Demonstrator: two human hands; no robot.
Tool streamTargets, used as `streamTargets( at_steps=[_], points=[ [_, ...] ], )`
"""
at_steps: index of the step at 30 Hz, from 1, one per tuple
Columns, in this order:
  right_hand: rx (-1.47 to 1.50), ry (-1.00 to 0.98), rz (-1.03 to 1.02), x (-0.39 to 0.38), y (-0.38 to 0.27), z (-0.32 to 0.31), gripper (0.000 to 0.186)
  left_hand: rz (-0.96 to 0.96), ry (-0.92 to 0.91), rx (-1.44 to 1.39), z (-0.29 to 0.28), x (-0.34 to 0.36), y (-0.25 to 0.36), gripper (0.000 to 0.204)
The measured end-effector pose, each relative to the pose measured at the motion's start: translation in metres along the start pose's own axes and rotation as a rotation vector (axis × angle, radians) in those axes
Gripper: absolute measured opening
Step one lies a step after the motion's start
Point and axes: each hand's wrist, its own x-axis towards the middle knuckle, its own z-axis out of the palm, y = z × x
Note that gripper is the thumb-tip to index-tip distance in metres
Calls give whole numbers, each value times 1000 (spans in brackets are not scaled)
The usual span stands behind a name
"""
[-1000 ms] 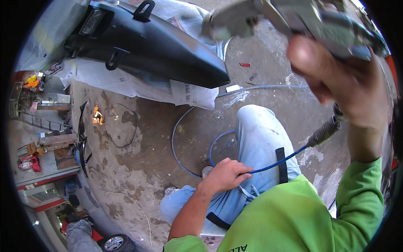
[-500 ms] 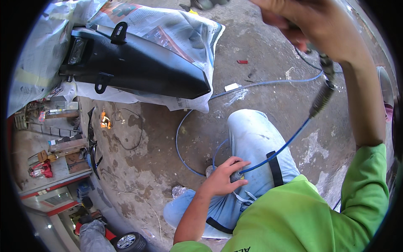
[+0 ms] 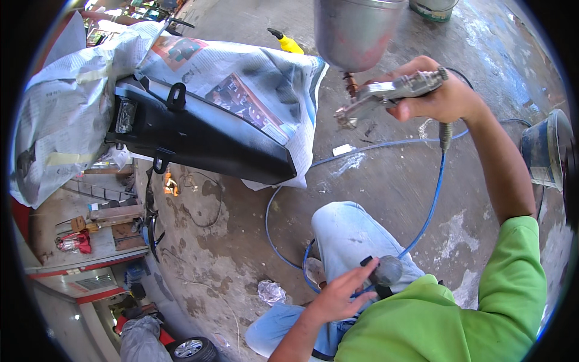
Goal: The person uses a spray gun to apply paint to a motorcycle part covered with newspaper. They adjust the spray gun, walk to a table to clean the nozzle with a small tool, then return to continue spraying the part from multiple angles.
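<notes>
My right hand is wrapped round the handle of a metal spray gun, raised at the upper right. Its nozzle faces left, and a silver paint cup is attached. A blue air hose hangs from the handle. Over my lap, my left hand has its fingers and thumb at the edge of a grey rounded object with black parts; its kind is unclear. To the left, a black panel with mounting tabs lies on newspaper sheets, apart from both hands.
A yellow bottle stands behind the newspaper. Buckets are at the right and far edge. The hose loops over the concrete floor around my knee, near a small white piece and crumpled foil. A car wheel is lower left.
My right hand has brought the spray gun down and into fuller view. My left hand and the grey rounded object have shifted right across my lap. The whole view has tilted.
</notes>
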Motion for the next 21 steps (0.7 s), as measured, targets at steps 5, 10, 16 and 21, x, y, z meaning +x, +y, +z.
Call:
streamTargets(
  at_steps=[5, 10, 16, 21],
  points=[
    [9, 171, -3, 56, 3, 14, 49, -42, 72, -84, 29, -1, 4, 85],
    [-7, 247, -70, 141, -20, 10, 45, -64, 191, -91, 31, -2, 16, 97],
    [-28, 279, -189, 238, -68, 18, 46, -74, 357, -172, 28, -3, 33, 103],
    [-105, 335, -194, 251, -68, 23, 49, -117, 384, -103, 14, -4, 32, 103]
  ],
)
